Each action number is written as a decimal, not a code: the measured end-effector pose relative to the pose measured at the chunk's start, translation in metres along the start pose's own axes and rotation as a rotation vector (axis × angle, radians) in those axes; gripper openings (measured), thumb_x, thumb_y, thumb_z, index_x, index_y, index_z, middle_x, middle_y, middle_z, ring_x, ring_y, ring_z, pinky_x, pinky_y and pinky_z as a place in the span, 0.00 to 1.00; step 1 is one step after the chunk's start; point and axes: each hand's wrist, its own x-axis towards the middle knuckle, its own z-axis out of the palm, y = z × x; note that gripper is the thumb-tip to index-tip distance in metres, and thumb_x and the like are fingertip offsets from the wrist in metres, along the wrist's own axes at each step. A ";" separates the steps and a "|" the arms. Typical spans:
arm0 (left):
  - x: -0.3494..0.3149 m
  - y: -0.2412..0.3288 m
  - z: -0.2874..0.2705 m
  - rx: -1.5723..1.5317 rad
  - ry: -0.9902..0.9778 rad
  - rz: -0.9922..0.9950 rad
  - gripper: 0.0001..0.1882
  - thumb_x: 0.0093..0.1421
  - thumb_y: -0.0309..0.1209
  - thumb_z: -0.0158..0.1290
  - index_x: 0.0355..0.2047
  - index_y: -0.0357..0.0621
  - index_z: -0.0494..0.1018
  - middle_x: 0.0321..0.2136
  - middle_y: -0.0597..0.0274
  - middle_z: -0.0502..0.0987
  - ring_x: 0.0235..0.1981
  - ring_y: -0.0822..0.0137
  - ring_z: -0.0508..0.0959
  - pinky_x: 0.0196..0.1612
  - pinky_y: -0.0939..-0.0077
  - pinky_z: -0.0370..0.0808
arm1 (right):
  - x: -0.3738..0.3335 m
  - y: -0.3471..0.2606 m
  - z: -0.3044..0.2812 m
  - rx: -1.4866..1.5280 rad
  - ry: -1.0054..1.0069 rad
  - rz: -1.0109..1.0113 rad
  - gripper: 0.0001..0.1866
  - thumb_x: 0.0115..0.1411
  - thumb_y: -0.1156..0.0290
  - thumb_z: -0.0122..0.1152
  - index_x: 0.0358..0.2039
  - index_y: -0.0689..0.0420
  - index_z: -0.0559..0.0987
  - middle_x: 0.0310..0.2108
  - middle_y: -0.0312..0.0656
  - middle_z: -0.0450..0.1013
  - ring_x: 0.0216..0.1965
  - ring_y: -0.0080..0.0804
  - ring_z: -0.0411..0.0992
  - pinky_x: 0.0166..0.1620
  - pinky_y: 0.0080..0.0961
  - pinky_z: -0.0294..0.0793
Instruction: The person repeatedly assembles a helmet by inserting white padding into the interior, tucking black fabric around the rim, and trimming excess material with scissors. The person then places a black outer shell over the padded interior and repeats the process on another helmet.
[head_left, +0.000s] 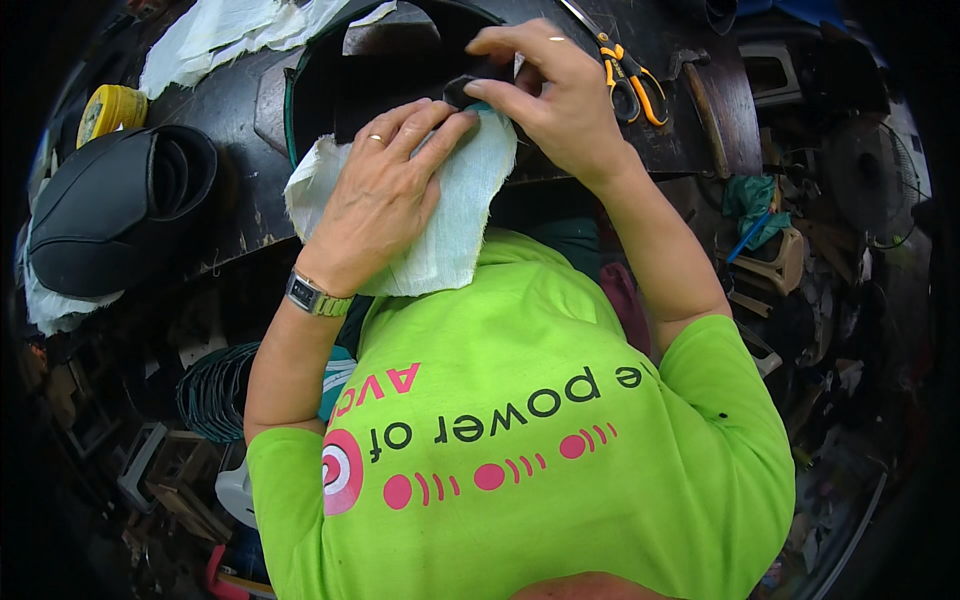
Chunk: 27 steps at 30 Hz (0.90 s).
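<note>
A pale, frayed-edged piece of cloth (470, 225) hangs over the table's near edge toward my lap. My left hand (385, 180) lies on it, fingers stretched forward, fingertips at a black sheet piece (400, 85) with a cut-out and a green edge. A small black flap (458, 92) sticks up by the left fingertips. My right hand (550, 95) is just right of it, thumb tip close to the flap and the cloth's upper edge. The right index finger is held apart from the thumb, and the other fingers are curled and partly hidden.
Orange-and-black-handled scissors (630, 85) and a wooden-handled hammer (706, 120) lie right on the dark table (235, 200). Rolled black sheet material (120, 205), a yellow round container (112, 112) and white cloth (230, 40) are left. A fan (865, 180) stands lower right.
</note>
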 end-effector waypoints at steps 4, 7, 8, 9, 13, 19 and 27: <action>0.001 0.001 0.002 -0.059 0.040 -0.051 0.30 0.61 0.22 0.54 0.65 0.48 0.68 0.59 0.57 0.72 0.62 0.55 0.70 0.66 0.58 0.65 | -0.026 -0.007 -0.013 -0.036 0.064 0.191 0.08 0.60 0.71 0.73 0.33 0.61 0.83 0.26 0.34 0.73 0.29 0.20 0.73 0.34 0.20 0.73; 0.001 0.002 0.003 -0.064 0.050 -0.053 0.30 0.61 0.22 0.54 0.65 0.49 0.69 0.59 0.57 0.72 0.62 0.55 0.70 0.66 0.58 0.65 | -0.040 -0.009 -0.014 0.052 -0.104 0.359 0.10 0.60 0.69 0.74 0.30 0.63 0.83 0.27 0.33 0.75 0.29 0.17 0.71 0.33 0.17 0.70; 0.001 0.001 0.004 -0.064 0.049 -0.046 0.30 0.61 0.22 0.54 0.65 0.50 0.69 0.58 0.57 0.72 0.62 0.55 0.70 0.66 0.58 0.65 | -0.043 -0.010 -0.013 0.090 -0.146 0.485 0.10 0.59 0.69 0.74 0.30 0.63 0.83 0.27 0.33 0.75 0.29 0.17 0.70 0.33 0.17 0.70; 0.001 0.001 0.003 -0.048 0.039 -0.037 0.30 0.61 0.22 0.54 0.65 0.50 0.69 0.59 0.58 0.71 0.62 0.55 0.69 0.66 0.58 0.65 | -0.046 -0.010 -0.011 0.168 -0.151 0.511 0.11 0.58 0.70 0.75 0.29 0.64 0.83 0.27 0.33 0.76 0.29 0.16 0.70 0.33 0.17 0.70; 0.000 0.000 0.002 -0.006 0.002 -0.015 0.31 0.60 0.22 0.54 0.65 0.54 0.69 0.59 0.59 0.71 0.62 0.56 0.69 0.66 0.59 0.65 | -0.051 -0.013 -0.005 0.103 -0.064 0.299 0.08 0.58 0.73 0.73 0.29 0.63 0.82 0.26 0.35 0.75 0.27 0.19 0.70 0.31 0.18 0.68; 0.001 -0.001 0.001 0.013 -0.005 0.012 0.32 0.59 0.23 0.54 0.65 0.54 0.69 0.59 0.59 0.70 0.63 0.56 0.68 0.66 0.59 0.64 | -0.058 -0.007 0.007 -0.069 0.074 0.082 0.07 0.57 0.77 0.69 0.26 0.61 0.78 0.23 0.38 0.70 0.23 0.25 0.69 0.28 0.24 0.67; 0.001 -0.001 0.005 -0.188 0.113 -0.054 0.21 0.59 0.23 0.58 0.54 0.43 0.74 0.56 0.52 0.74 0.59 0.50 0.73 0.63 0.58 0.69 | -0.049 -0.007 0.002 -0.145 0.004 0.519 0.11 0.50 0.72 0.70 0.34 0.56 0.80 0.26 0.40 0.74 0.29 0.37 0.74 0.37 0.33 0.73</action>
